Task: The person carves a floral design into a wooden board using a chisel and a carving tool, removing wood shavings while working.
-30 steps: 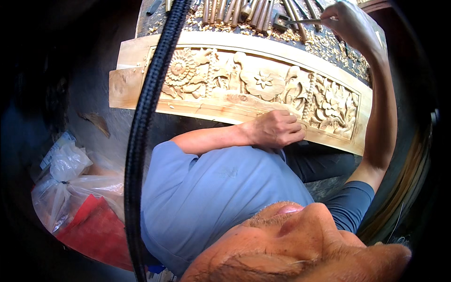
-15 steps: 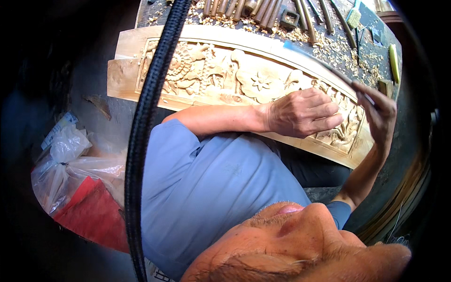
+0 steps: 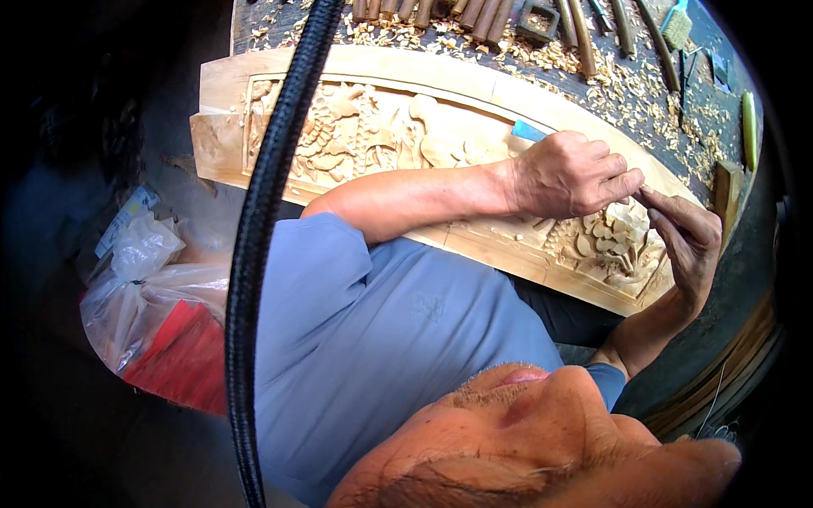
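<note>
A carved wooden panel (image 3: 474, 95) lies across in front of me, with flowers and leaves cut in relief inside a raised border. Over its right half, my left hand (image 3: 572, 176) is closed round the shaft of a chisel (image 3: 528, 130). The chisel's flat blade tip shines blue and sticks out to the left of that hand, above the panel's upper border. My right hand (image 3: 688, 233) grips the other end, its fingertips close against my left fingers. Most of the chisel's shaft and handle is hidden by the two hands.
Beyond the panel, wood shavings (image 3: 631, 93) cover a dark bench, with several wooden-handled tools (image 3: 487, 19), a dark square block (image 3: 538, 21) and a pale-bristled brush (image 3: 677, 27). A wooden block (image 3: 727, 195) stands at right. Left are a tied plastic bag (image 3: 140, 271) and red material (image 3: 182, 360).
The chisel has come down from the raised right hand, and my left hand has moved up and closed round it. The view has shifted slightly.
</note>
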{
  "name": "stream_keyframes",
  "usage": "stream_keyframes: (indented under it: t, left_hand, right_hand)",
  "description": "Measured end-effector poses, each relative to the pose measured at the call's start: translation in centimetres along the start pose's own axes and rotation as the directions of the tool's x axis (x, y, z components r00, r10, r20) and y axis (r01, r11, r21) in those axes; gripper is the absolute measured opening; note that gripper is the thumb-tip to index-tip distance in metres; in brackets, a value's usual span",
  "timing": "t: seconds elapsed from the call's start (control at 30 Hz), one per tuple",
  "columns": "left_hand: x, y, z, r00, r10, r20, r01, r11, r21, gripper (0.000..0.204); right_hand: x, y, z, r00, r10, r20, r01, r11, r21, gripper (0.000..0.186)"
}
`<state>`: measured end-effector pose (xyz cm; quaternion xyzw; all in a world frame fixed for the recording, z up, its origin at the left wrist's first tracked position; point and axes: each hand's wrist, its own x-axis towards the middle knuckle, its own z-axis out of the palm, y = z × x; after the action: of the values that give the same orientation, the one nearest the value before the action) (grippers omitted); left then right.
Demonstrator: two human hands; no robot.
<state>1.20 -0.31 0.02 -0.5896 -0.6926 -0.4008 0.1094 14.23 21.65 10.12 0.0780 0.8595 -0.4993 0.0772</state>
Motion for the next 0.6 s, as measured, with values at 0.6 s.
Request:
stream_keyframes:
  t: [0.6]
  left_hand:
    - [0.7,-0.7,0.6,0.997,-0.061,-0.050,0.054,0.990,-0.131,0.046]
  right_hand:
    - [1.9,-2.2,-1.5,0.994,-0.077,0.078,0.089,0.984,-0.155,0.037]
